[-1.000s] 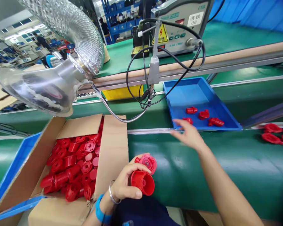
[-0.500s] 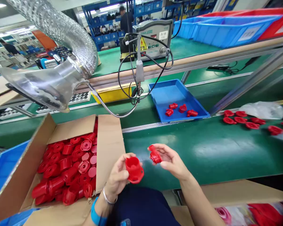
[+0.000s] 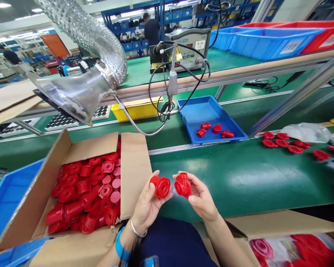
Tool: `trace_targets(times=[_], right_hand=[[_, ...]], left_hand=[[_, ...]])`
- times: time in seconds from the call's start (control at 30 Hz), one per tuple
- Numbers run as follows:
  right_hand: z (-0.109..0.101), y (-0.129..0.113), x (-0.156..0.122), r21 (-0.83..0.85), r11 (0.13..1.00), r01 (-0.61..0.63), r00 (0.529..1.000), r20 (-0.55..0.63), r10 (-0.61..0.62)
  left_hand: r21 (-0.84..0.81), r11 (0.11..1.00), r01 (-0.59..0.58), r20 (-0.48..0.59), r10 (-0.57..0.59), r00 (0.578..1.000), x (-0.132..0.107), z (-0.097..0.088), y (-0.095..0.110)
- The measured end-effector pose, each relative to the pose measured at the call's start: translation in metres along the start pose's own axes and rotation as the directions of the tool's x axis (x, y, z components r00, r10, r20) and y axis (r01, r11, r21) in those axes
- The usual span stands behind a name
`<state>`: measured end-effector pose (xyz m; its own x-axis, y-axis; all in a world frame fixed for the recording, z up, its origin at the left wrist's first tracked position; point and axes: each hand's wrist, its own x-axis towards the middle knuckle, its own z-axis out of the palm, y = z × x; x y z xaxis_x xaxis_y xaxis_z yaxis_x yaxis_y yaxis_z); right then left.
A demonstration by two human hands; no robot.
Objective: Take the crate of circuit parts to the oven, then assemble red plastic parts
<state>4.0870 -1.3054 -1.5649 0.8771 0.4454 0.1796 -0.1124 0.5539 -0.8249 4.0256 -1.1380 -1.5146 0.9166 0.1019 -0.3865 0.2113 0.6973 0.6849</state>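
Observation:
My left hand (image 3: 148, 204) is closed around a red flanged plastic cup (image 3: 161, 187), its round flange with a central hole turned toward my other hand. In my right hand (image 3: 203, 200) I grip a smaller red plastic fitting (image 3: 183, 184) with a short tube on top and a round opening facing left. A narrow gap separates the two parts, which are held above the green work surface (image 3: 239, 174). Left of my hands, an open cardboard box (image 3: 135, 174) holds many red flanged cups (image 3: 83, 185).
A blue tray (image 3: 196, 111) with several red fittings stands behind my hands. More red parts (image 3: 282, 142) lie at the right by a plastic bag (image 3: 303, 131). A metal fume hood (image 3: 75, 92) hangs at upper left. Another open box (image 3: 289, 224) sits at lower right.
My left hand has turned the cup, so its flange now faces right instead of down. The fitting in my right hand has rotated, tube upward. The view has shifted slightly left.

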Motion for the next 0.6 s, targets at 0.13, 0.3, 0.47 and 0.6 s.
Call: trace_targets(times=[0.13, 0.3, 0.47, 0.6], right_hand=[[0.009, -0.005, -0.004, -0.207, 0.972, 0.111, 0.993, 0.055, -0.102], [0.012, -0.007, -0.007, -0.5, 0.841, 0.209, 0.978, 0.128, -0.167], [0.01, -0.011, -0.009, -0.615, 0.75, 0.243, 0.97, 0.158, -0.184], [0.009, -0.017, -0.009, -0.679, 0.665, 0.312, 0.95, 0.228, -0.213]], left_hand=[[0.116, 0.992, -0.051, 0.011, 0.05, 0.999, -0.004, 0.003, -0.003], [0.175, 0.981, -0.087, 0.027, 0.083, 0.996, -0.005, 0.003, -0.006], [0.208, 0.974, -0.085, 0.042, 0.078, 0.996, -0.004, 0.002, -0.006], [0.277, 0.958, -0.075, 0.044, 0.065, 0.997, -0.003, 0.001, -0.007]])
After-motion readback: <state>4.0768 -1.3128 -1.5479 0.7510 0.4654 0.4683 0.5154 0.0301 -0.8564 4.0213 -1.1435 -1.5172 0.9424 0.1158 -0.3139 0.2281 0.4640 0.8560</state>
